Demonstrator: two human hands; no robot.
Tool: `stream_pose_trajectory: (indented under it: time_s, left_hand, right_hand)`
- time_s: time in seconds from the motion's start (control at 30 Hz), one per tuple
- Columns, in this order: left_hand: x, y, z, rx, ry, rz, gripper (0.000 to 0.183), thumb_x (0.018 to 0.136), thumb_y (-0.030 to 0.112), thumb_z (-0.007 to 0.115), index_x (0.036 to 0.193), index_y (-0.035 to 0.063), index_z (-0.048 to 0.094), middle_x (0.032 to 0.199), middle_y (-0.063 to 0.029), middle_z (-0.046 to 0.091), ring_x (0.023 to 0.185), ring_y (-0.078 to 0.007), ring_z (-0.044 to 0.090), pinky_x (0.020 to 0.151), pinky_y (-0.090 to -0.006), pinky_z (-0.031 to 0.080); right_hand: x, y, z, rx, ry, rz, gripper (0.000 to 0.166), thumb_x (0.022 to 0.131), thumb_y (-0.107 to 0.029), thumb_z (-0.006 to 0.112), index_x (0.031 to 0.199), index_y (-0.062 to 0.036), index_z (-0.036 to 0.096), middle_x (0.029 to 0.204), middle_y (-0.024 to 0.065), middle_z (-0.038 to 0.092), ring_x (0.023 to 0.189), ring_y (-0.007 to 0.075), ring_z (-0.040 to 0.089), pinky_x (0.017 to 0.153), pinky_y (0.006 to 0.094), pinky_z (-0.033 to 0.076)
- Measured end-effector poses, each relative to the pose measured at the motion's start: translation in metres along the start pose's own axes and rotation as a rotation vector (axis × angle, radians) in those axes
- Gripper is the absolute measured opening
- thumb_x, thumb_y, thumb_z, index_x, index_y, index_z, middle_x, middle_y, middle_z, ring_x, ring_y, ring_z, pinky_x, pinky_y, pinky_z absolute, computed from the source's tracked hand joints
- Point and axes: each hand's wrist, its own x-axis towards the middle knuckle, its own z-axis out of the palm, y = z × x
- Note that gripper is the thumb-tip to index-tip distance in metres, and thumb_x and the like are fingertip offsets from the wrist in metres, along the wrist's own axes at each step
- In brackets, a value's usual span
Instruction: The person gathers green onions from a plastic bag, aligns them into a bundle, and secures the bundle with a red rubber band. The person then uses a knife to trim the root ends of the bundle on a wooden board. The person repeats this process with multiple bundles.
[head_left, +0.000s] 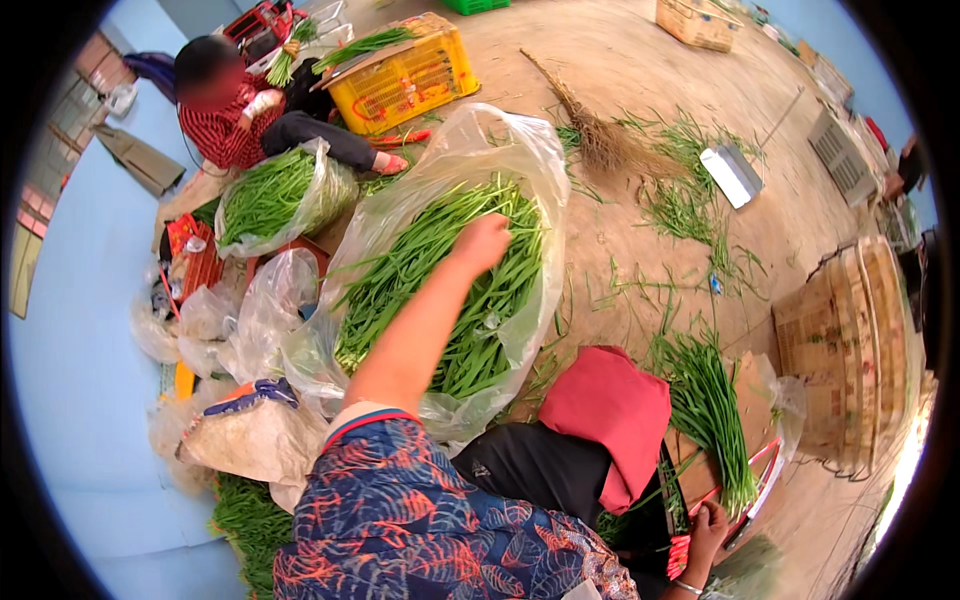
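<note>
My left hand (484, 241) reaches over a heap of long green leafy stalks (420, 262) in a large clear plastic bag (551, 157). Its fingers are curled among pale stalk ends; whether they grip any is hidden. At lower right, a bunch of similar stalks (712, 405) lies on a cardboard-topped surface (754, 375), pale ends towards me. My right hand (709, 523), with a bracelet at the wrist, pinches a thin red strip (701, 499) beside those ends. More red strips (678, 555) hang just left of it. A red cloth (611, 412) covers part of my leg.
A seated person (225, 127) is at upper left, beside another bag of stalks (274, 191) and a yellow crate (405, 79). A twig broom (600, 139), a metal dustpan (731, 176) and scattered stalks (679, 214) lie on the floor. A large basket (840, 352) stands at right.
</note>
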Motion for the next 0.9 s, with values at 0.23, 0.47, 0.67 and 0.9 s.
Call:
stream_pose_trajectory:
  time_s: [0.23,0.47,0.67,0.9]
  left_hand:
    - [-0.013,0.016,0.085,0.593,-0.148,-0.117,0.078,0.081,0.034,0.063,0.142,0.0019,0.027,0.143,-0.0189,0.034,0.133,-0.0347,0.030,0.108,-0.0526,0.022]
    - [-0.002,0.031,0.071,0.559,-0.201,-0.193,0.070,0.076,0.027,0.068,0.134,0.0033,0.037,0.131,-0.0159,0.045,0.121,-0.0306,0.042,0.097,-0.0486,0.032]
    - [0.002,0.036,0.089,0.603,-0.182,-0.281,0.082,0.079,0.023,0.066,0.146,0.0093,0.020,0.144,-0.0178,0.034,0.134,-0.0368,0.028,0.104,-0.0646,0.020]
    - [0.015,0.039,0.085,0.636,-0.241,-0.342,0.076,0.087,0.021,0.056,0.149,0.0182,0.013,0.140,-0.0163,0.037,0.126,-0.0333,0.038,0.098,-0.0620,0.031]
  right_hand:
    - [0.004,-0.014,0.019,-0.061,-0.145,0.087,0.011,0.089,-0.008,0.056,0.094,0.0000,0.061,0.065,-0.0045,0.049,0.051,0.0036,0.041,0.045,0.0192,0.032]
    - [0.002,0.007,0.031,-0.073,-0.202,0.182,0.010,0.089,-0.008,0.056,0.092,-0.0002,0.060,0.064,-0.0010,0.052,0.049,0.0059,0.045,0.043,0.0207,0.036]
    - [-0.001,0.013,0.038,-0.048,-0.203,0.178,0.011,0.088,-0.008,0.055,0.091,0.0005,0.061,0.064,-0.0007,0.052,0.048,0.0066,0.046,0.044,0.0203,0.037]
    - [-0.014,0.017,0.035,-0.067,-0.175,0.196,0.012,0.088,-0.008,0.054,0.093,0.0011,0.061,0.066,-0.0006,0.053,0.050,0.0062,0.048,0.045,0.0202,0.041]
